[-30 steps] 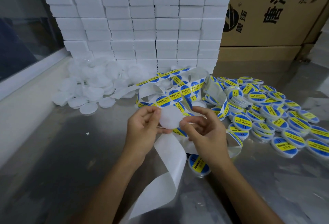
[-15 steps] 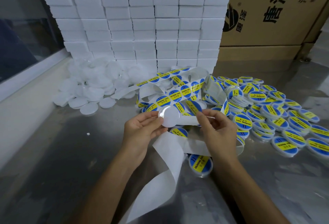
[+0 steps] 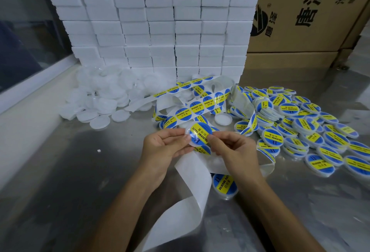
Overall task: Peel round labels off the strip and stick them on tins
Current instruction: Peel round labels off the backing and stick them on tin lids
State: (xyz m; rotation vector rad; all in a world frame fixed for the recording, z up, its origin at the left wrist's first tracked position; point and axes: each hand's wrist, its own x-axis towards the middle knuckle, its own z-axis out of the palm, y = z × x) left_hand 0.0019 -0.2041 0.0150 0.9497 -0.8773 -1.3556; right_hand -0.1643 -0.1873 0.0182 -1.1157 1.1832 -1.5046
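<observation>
Both forearms are seen bare to the frame edge. The left hand (image 3: 163,145) and right hand (image 3: 233,151) are ungloved.

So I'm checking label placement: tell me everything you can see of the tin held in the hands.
The tin is round, shallow, translucent white plastic by its look, held tilted toward the camera above the steel table. A blue round label with a yellow "SOLDERING PASTE" band covers most of its face. The left hand pinches its left rim; the right hand presses its right edge.
</observation>
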